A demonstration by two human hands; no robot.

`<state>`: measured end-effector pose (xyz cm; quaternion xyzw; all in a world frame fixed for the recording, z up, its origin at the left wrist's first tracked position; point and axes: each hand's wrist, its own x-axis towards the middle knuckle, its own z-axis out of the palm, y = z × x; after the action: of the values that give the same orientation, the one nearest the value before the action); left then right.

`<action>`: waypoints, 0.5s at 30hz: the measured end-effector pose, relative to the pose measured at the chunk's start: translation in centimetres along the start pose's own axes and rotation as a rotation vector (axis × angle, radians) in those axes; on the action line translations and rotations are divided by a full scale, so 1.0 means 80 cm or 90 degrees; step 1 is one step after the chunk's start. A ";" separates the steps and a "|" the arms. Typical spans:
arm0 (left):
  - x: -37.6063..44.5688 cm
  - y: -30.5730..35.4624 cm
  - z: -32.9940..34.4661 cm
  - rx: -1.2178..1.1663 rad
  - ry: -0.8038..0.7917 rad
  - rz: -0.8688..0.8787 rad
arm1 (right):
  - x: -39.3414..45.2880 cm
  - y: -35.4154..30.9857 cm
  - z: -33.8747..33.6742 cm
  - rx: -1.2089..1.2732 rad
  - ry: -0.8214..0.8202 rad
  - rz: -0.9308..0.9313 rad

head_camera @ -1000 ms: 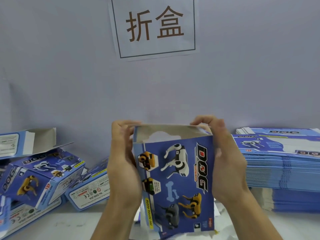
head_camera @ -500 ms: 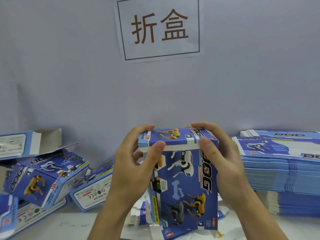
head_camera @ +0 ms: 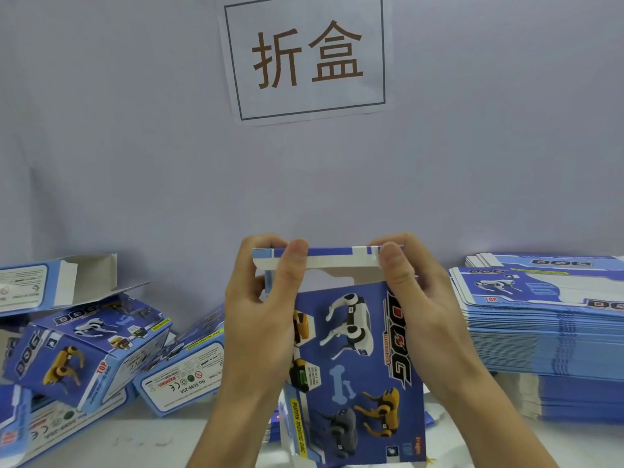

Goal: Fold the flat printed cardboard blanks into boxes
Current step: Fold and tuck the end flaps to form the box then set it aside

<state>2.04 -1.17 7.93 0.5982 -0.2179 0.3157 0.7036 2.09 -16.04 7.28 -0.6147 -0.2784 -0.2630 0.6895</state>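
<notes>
I hold a blue printed box upright in front of me, its face showing toy dogs and the word DOG. My left hand grips its left side, thumb and fingers pinching the top lid flap. My right hand grips the right side and pinches the same flap at its right end. The flap lies nearly level over the box mouth, its white tuck edge facing me above a gap. A tall stack of flat blanks sits at the right.
Several folded boxes lie tumbled at the left, one with an open end. A paper sign hangs on the grey wall behind. The white tabletop shows between the piles, with more blanks under the held box.
The lid flap went from standing open to folded over the top; both hands moved up to pinch its front edge, and the flap now sits flatter over the box mouth.
</notes>
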 end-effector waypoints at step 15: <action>0.007 -0.003 -0.032 -0.170 -0.162 -0.120 | -0.003 0.002 -0.006 0.247 0.003 0.072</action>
<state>2.43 1.46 7.67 0.5526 -0.2883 0.1386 0.7696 2.04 -16.48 6.95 -0.4844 -0.2871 -0.1669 0.8094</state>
